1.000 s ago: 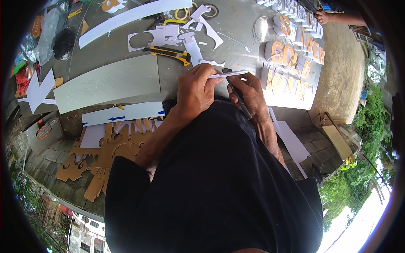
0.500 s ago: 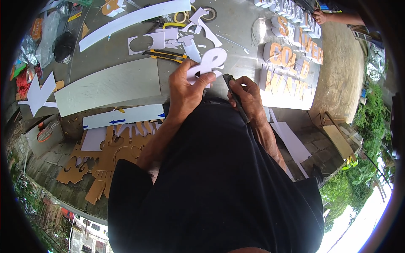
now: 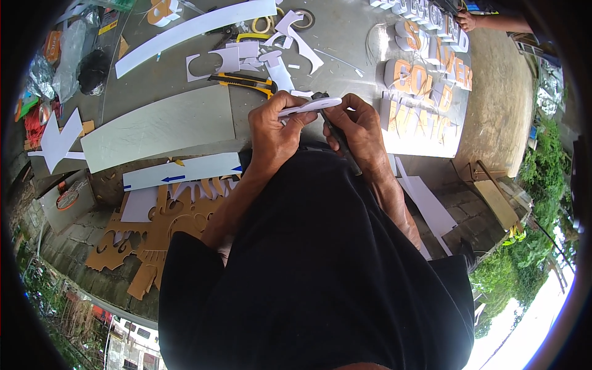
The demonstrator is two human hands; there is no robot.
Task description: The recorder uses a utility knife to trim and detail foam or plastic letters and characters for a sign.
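My left hand (image 3: 275, 131) is closed on a white ampersand-shaped cutout (image 3: 317, 105), pinching it between thumb and fingers. The cutout is tilted almost edge-on. My right hand (image 3: 357, 132) grips a slim dark hand tool (image 3: 340, 137), its exact kind unclear. That tool's upper end rises behind the cutout, against or very close to its edge. My right fingertips are at the cutout's right end. Just beyond my left hand, a yellow-and-black utility knife (image 3: 243, 81) lies on the metal-topped table (image 3: 345, 40).
White scraps (image 3: 231, 60), tape rolls (image 3: 264, 24) and a long white strip (image 3: 197, 34) lie farther back. Raised block letters (image 3: 425, 77) stand at the right, near another person's hand (image 3: 467, 21). Brown cut-out sheets (image 3: 154, 237) are below the table at left.
The cutout has turned from face-up to nearly edge-on. My right hand has moved left and slightly up, bringing the dark tool to the cutout.
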